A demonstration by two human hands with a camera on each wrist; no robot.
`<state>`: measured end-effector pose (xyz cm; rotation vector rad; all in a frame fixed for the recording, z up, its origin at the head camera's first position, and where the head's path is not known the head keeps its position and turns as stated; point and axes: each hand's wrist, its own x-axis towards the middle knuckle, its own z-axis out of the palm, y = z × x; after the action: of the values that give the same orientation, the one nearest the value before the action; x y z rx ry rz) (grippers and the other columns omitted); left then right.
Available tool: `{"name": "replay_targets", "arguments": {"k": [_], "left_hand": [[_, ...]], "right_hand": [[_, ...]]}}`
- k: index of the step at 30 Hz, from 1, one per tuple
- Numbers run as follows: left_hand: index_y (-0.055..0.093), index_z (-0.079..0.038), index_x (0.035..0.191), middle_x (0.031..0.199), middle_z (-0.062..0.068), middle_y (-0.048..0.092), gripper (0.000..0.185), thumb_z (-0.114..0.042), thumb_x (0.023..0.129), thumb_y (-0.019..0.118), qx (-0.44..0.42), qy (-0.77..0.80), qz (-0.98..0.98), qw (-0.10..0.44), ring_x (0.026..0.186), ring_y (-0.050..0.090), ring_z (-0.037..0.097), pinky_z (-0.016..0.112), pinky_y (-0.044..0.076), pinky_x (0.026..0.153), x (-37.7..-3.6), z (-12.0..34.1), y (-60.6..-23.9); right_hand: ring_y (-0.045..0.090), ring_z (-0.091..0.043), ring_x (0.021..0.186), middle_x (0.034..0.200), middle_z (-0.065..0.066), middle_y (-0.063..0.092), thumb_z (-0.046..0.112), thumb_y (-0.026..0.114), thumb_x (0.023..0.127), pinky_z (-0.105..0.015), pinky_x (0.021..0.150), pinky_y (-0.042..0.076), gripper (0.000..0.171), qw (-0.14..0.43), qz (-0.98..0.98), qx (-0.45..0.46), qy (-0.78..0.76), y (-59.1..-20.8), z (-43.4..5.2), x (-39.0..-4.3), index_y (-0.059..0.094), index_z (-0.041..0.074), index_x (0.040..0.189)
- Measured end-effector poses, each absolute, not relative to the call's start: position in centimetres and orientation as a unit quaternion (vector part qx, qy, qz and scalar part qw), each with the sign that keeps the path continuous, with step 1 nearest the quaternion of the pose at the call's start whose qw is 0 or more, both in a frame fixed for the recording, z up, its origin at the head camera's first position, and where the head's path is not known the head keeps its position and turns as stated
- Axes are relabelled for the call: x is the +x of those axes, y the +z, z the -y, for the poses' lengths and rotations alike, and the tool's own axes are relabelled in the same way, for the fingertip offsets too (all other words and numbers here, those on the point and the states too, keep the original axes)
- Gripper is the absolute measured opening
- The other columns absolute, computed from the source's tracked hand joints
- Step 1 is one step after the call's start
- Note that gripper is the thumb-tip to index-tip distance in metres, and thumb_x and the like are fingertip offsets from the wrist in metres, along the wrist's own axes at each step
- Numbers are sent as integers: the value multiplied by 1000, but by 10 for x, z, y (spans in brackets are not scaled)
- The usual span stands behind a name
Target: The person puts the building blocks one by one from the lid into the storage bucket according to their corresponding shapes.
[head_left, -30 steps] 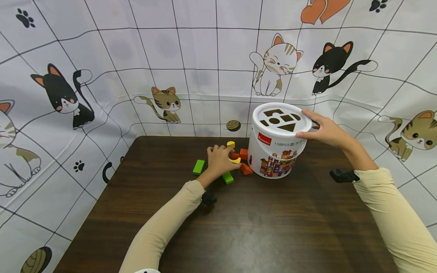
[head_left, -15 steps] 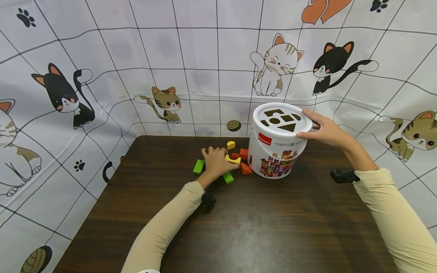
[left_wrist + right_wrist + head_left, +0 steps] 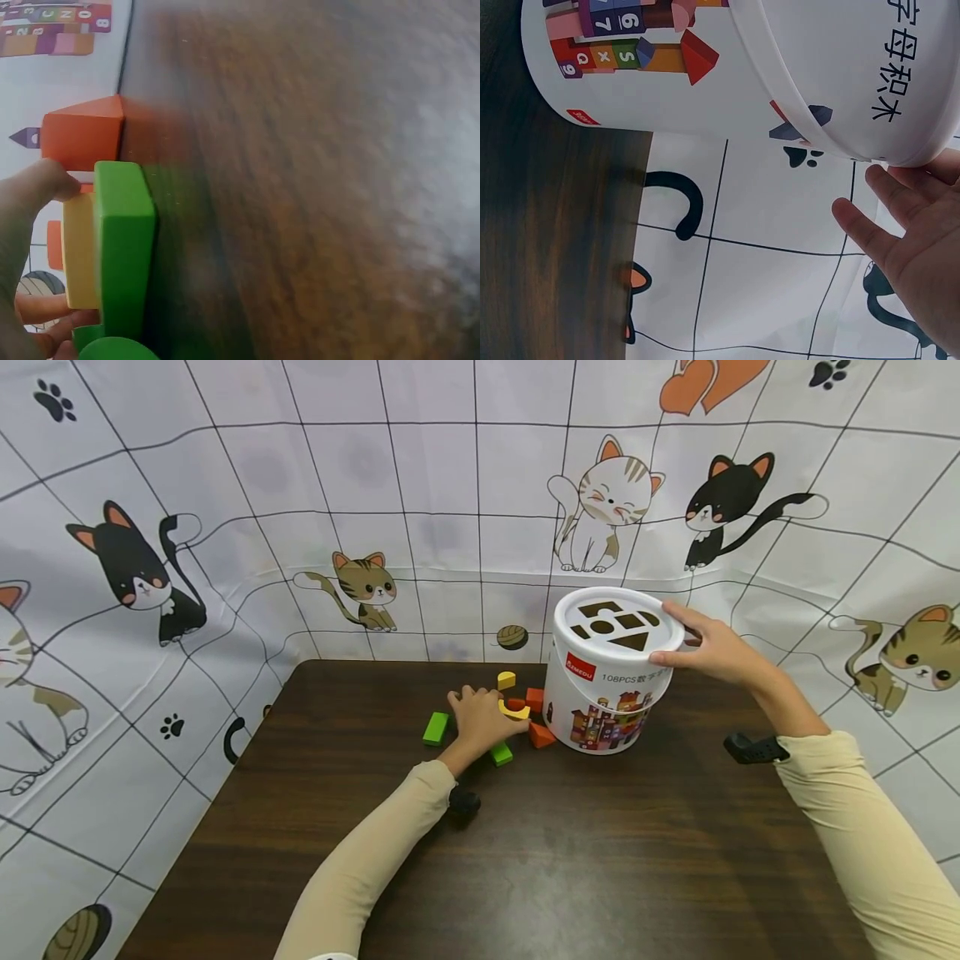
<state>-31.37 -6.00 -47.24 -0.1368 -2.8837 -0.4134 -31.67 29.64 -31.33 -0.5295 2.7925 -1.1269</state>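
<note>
While right-hand fingers [image 3: 678,610] spread on the lidded bucket [image 3: 609,670], left fingers [image 3: 468,696] pinch a yellow block [image 3: 513,712].

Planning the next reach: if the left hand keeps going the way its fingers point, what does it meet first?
Likely the yellow arch block at the left hand's fingertips, then the orange blocks before the white bucket; depth is uncertain.

Surface [image 3: 570,860]: dark brown wood grain, rectangular. On it:
- white bucket [image 3: 607,693], upright, lid on, right of centre toward the far edge;
- green block [image 3: 436,727], apart at left;
- second green block [image 3: 502,753];
- orange wedge [image 3: 541,734], just beside the bucket;
- yellow block [image 3: 507,679], farthest back;
- red blocks [image 3: 527,700], clustered.
</note>
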Motion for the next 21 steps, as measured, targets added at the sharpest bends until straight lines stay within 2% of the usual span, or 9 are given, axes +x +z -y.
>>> {"name": "replay_targets", "arguments": {"k": [6,7,10,12,14,17,19,21], "left_hand": [[71,-9,127,114,10,72,76,-63,74,80,-63,-181,978,79,111,52,32,62,26,104,-317,64,-469],[70,-9,128,115,10,72,76,-62,74,80,-65,-189,977,74,112,52,32,62,25,105,-318,65,-469],[70,-10,128,118,9,72,75,-62,74,80,-67,-202,975,67,112,51,32,61,24,105,-319,70,-470],[70,-10,126,118,8,71,75,-63,74,80,-66,-210,973,66,112,50,31,60,23,104,-320,73,-472],[71,-10,124,117,8,71,73,-62,73,81,-66,-221,971,67,111,49,31,60,23,104,-321,76,-473],[71,-9,121,115,8,71,71,-59,73,84,-67,-241,966,70,110,48,32,60,22,104,-320,80,-473],[72,-9,120,115,10,70,68,-56,73,85,-70,-253,962,72,111,48,33,60,22,103,-319,82,-472],[72,-10,120,117,10,69,66,-53,73,86,-70,-259,961,71,111,48,34,60,22,103,-318,84,-472]], "right_hand": [[35,-51,146,171,-14,12,29,78,90,-56,111,39,100,41,-912,-173,-369,-313,-296,-317,14,10,164],[35,-51,146,171,-14,13,28,78,90,-52,111,41,99,40,-913,-173,-368,-313,-296,-317,15,9,164],[37,-51,145,171,-15,14,27,78,90,-28,104,47,99,38,-912,-176,-368,-314,-297,-317,16,9,164],[37,-51,144,170,-16,15,27,78,90,-13,94,45,98,38,-911,-178,-371,-314,-297,-317,16,9,164],[38,-51,144,170,-16,16,26,79,90,-4,85,40,98,38,-910,-179,-373,-315,-297,-318,16,9,164],[38,-51,144,170,-16,16,26,79,90,-4,86,41,98,38,-910,-178,-373,-315,-298,-318,16,10,164],[38,-51,145,171,-15,16,27,79,90,-10,92,44,98,38,-912,-176,-370,-315,-298,-318,16,11,164],[38,-50,145,171,-14,15,27,78,90,-21,99,47,98,38,-912,-175,-369,-316,-298,-319,16,12,164]]}}
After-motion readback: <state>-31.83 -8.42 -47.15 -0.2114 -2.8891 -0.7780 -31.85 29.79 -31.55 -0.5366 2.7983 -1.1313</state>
